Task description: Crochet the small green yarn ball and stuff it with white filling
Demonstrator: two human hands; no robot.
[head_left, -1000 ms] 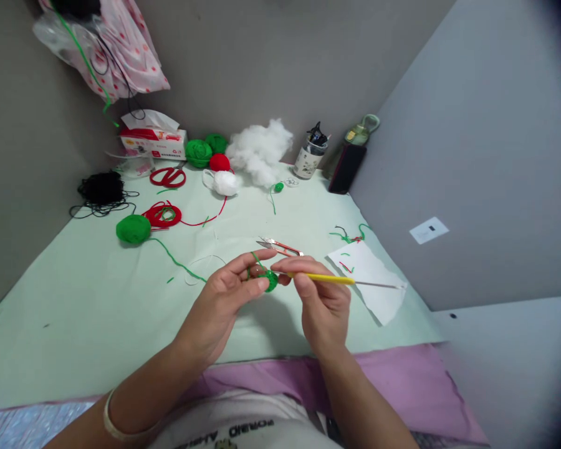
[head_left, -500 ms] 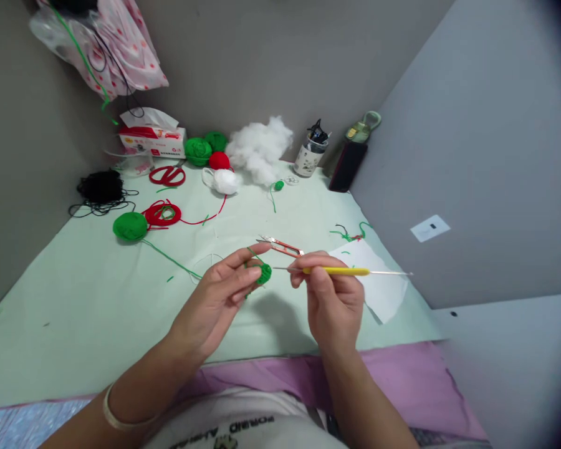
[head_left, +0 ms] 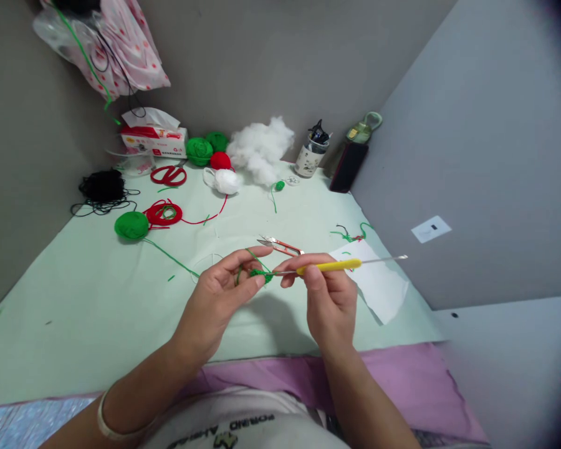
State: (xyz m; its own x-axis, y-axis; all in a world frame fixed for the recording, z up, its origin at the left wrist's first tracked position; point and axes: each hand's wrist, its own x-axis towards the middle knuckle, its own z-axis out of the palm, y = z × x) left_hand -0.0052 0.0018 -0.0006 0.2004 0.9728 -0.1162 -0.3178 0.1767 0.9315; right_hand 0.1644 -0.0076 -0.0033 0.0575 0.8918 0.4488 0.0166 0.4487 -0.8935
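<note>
My left hand (head_left: 227, 284) pinches a small green crochet piece (head_left: 262, 275) between thumb and fingers, its index finger raised with green yarn running over it. That yarn trails left to a green yarn ball (head_left: 131, 225). In my right hand (head_left: 330, 290) is a double-ended crochet hook (head_left: 336, 266) with a yellow handle, held like a pen. Its left tip meets the green piece; whether it passes through a stitch is too small to tell. The other tip points right over a white paper (head_left: 383, 287). Orange thread snips (head_left: 287, 248) lie just beyond my hands.
Along the back stand a tissue box (head_left: 154, 142), white stuffing (head_left: 262, 149), a pen cup (head_left: 311, 156) and a bottle (head_left: 359, 131) behind a dark phone (head_left: 349, 167). Red scissors (head_left: 168, 175), a red yarn coil (head_left: 164, 213) and black yarn (head_left: 101, 187) lie at left.
The hook has moved left, so its tip now meets the green piece, and its right end has tilted up. My left fingers have turned the piece, and yarn stretches from the index finger.
</note>
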